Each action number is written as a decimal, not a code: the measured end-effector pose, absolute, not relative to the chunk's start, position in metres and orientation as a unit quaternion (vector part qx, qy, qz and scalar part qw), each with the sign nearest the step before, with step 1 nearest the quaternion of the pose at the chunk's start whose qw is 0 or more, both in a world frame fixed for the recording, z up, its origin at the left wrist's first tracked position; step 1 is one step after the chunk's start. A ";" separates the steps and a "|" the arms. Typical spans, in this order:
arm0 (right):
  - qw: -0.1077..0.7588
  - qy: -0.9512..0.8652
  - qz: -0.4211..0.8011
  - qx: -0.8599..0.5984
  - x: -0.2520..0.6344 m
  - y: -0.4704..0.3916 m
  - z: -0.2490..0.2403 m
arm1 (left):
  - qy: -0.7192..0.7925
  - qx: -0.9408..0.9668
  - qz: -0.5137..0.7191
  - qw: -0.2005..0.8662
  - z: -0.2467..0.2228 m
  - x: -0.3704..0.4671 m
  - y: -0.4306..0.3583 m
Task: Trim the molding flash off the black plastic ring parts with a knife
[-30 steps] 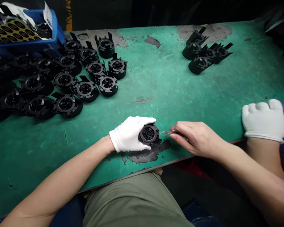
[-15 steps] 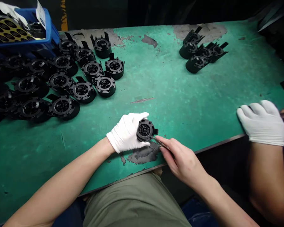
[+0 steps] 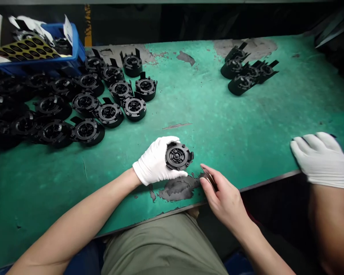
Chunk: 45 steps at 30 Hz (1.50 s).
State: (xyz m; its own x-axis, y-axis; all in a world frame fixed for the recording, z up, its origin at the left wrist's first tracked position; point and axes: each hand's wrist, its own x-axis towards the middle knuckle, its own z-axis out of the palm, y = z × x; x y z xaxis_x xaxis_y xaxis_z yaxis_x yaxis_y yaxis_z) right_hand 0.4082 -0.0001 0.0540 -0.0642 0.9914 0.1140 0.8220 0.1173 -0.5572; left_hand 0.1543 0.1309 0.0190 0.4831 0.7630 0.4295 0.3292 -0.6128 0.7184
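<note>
My left hand (image 3: 154, 162), in a white glove, is closed around the side of a round black plastic housing (image 3: 177, 156). The housing's ribbed face, with a ring and a small centre hub, is turned up toward me. Bare and just to the right, my right hand (image 3: 226, 195) pinches a thin metal tool (image 3: 210, 179) between thumb and fingers. A gap separates the tool from the housing. Most of the tool is hidden in the hand, so whether it is a blade or tweezers cannot be made out.
Many similar black housings (image 3: 87, 130) crowd the left of the green table (image 3: 206, 114). Behind them stands a blue bin (image 3: 78, 46) with a sheet of round stickers (image 3: 27, 47). Several more housings (image 3: 240, 84) stand at the back right. A co-worker's gloved hand (image 3: 322, 160) rests at the right edge.
My right hand has drawn the tool back from the housing's edge, to the right. The housing has turned slightly in my left hand. The whole view has shifted a little.
</note>
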 end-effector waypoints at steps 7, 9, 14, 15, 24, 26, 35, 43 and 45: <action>0.269 -0.743 0.121 -0.601 0.416 0.035 0.030 | 0.354 0.771 0.474 0.235 0.102 0.134 0.116; 0.262 -0.763 0.096 -0.583 0.417 0.042 0.027 | 0.326 0.852 0.351 0.212 0.092 0.124 0.120; 0.247 -0.782 0.052 -0.570 0.424 0.050 0.023 | 0.421 0.813 0.360 0.181 0.051 0.101 0.128; 0.250 -0.781 0.048 -0.571 0.424 0.051 0.024 | 0.433 0.806 0.363 0.176 0.048 0.099 0.127; 0.311 -0.769 0.193 -0.524 0.386 0.052 0.057 | 0.381 0.821 0.391 0.169 0.071 0.115 0.097; 0.317 -0.760 0.272 -0.498 0.376 0.051 0.062 | 0.383 0.829 0.362 0.190 0.073 0.120 0.089; 0.319 -0.753 0.330 -0.472 0.363 0.053 0.066 | 0.427 0.814 0.334 0.209 0.071 0.119 0.079; 0.200 -0.773 0.057 -0.599 0.432 0.055 0.028 | 0.485 0.808 0.273 0.197 0.022 0.098 0.088; 0.176 -0.766 0.084 -0.613 0.442 0.052 0.019 | 0.476 0.808 0.266 0.221 0.019 0.091 0.091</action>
